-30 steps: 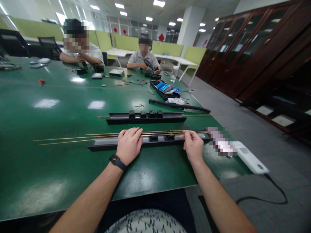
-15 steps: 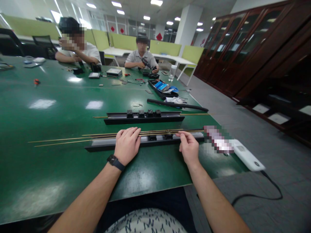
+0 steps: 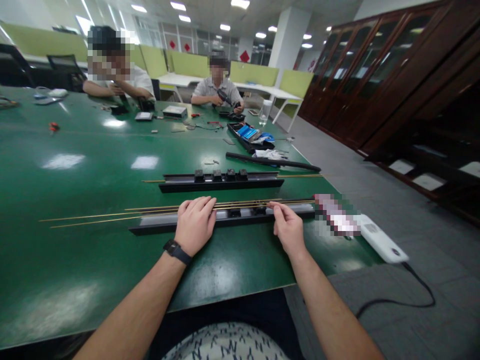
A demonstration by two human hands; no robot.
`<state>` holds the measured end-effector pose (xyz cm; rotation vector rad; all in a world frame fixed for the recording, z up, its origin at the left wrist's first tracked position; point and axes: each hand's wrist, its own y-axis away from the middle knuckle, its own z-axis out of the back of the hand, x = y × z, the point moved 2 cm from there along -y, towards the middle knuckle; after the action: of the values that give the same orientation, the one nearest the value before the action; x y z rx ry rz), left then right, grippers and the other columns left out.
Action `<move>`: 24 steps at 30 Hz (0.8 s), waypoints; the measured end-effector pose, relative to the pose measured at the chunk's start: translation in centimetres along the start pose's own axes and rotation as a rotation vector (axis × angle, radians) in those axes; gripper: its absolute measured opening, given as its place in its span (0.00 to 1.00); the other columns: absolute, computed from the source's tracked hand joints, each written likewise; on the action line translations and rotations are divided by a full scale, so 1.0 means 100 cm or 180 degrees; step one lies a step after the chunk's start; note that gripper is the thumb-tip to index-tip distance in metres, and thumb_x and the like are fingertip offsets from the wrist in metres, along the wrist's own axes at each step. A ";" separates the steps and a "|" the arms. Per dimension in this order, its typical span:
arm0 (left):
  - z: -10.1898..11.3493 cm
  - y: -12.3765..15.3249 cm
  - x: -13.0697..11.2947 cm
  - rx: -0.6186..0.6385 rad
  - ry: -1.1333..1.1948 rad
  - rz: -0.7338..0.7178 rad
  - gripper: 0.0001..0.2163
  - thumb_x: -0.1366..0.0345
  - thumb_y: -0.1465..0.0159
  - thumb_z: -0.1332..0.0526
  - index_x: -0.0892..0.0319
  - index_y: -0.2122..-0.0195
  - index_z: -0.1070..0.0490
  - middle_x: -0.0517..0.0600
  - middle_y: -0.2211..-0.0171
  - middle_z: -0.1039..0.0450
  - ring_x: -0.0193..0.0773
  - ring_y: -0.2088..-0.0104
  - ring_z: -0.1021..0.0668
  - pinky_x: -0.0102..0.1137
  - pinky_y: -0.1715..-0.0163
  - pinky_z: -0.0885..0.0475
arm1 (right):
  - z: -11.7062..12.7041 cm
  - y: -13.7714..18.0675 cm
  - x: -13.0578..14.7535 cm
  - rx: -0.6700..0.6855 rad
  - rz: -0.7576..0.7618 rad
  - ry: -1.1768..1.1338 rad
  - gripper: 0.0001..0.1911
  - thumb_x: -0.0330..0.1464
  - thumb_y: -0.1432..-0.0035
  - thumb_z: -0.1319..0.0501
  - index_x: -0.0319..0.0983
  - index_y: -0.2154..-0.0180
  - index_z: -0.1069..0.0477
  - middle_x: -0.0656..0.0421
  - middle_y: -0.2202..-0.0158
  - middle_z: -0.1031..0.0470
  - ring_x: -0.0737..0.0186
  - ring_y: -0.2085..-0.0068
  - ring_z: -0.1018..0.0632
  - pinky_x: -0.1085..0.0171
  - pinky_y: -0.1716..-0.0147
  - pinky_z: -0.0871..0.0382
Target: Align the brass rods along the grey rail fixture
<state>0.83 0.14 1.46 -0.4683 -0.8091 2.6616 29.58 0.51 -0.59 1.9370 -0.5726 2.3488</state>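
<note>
In front of me lies a long black channel (image 3: 150, 230) with a pale inner strip and small black blocks (image 3: 234, 212) in it. Several thin brass rods (image 3: 93, 215) run lengthwise over it and stick out well past its left end. My left hand (image 3: 195, 222) is laid across the channel and the rods, its fingers together and curled over the far side. With thumb and forefinger, my right hand (image 3: 288, 225) pinches a brass rod near the black block at the right; the rod's end at the fingertips is hard to make out.
Behind it lies a second black channel (image 3: 221, 186) with several black blocks. Farther back are a black strip (image 3: 270, 162), white gloves (image 3: 272, 154) and a black tray (image 3: 245, 137) of blue items. A white power bank (image 3: 382, 241) sits at the right edge. Two people work across the table.
My right hand has moved slightly left along the channel. The rods' left ends reach a touch farther left. My left hand stays in place over the channel.
</note>
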 end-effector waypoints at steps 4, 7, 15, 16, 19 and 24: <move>0.000 0.000 0.000 0.0014 0.0008 -0.0017 0.16 0.64 0.25 0.45 0.53 0.42 0.23 0.56 0.42 0.19 0.51 0.42 0.20 0.50 0.41 0.34 | 0.002 -0.002 -0.001 -0.0239 -0.0045 0.0070 0.28 0.55 0.34 0.37 0.39 0.51 0.17 0.50 0.57 0.14 0.70 0.84 0.31 0.66 0.86 0.37; 0.001 0.000 0.000 0.0019 0.0006 -0.0033 0.15 0.64 0.25 0.45 0.54 0.42 0.23 0.56 0.42 0.19 0.51 0.42 0.20 0.50 0.41 0.34 | 0.004 -0.004 -0.003 -0.0388 -0.0079 0.0043 0.28 0.55 0.34 0.37 0.38 0.51 0.17 0.49 0.55 0.14 0.71 0.84 0.31 0.67 0.87 0.38; 0.000 0.000 0.000 0.0009 -0.0006 -0.0050 0.15 0.64 0.25 0.44 0.54 0.42 0.24 0.56 0.42 0.19 0.51 0.42 0.20 0.49 0.41 0.34 | 0.006 -0.005 -0.004 -0.0495 -0.0040 0.0087 0.28 0.55 0.33 0.38 0.38 0.51 0.17 0.49 0.53 0.14 0.72 0.84 0.31 0.67 0.86 0.39; 0.000 0.000 0.000 0.0008 -0.0008 -0.0050 0.15 0.64 0.25 0.44 0.54 0.42 0.24 0.56 0.42 0.19 0.51 0.42 0.20 0.49 0.41 0.34 | 0.007 -0.004 -0.003 -0.0509 -0.0037 0.0092 0.29 0.55 0.33 0.38 0.38 0.51 0.17 0.49 0.54 0.14 0.72 0.84 0.31 0.67 0.86 0.39; 0.000 0.000 0.000 0.0013 -0.0027 -0.0065 0.15 0.64 0.25 0.45 0.56 0.42 0.24 0.56 0.42 0.19 0.51 0.42 0.20 0.49 0.41 0.34 | 0.007 -0.005 -0.004 -0.0557 -0.0030 0.0114 0.28 0.55 0.33 0.38 0.38 0.52 0.17 0.48 0.53 0.14 0.72 0.84 0.31 0.67 0.86 0.39; 0.001 -0.001 -0.001 0.0050 -0.0010 -0.0039 0.16 0.64 0.25 0.45 0.56 0.42 0.23 0.57 0.42 0.19 0.52 0.42 0.20 0.50 0.41 0.33 | 0.008 -0.007 -0.005 -0.0620 -0.0011 0.0102 0.27 0.54 0.32 0.38 0.37 0.52 0.17 0.48 0.52 0.14 0.73 0.84 0.32 0.68 0.87 0.41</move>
<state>0.88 0.10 1.62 -0.4539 -0.7891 2.6562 30.63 0.98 -0.83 1.8118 -0.7631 2.2234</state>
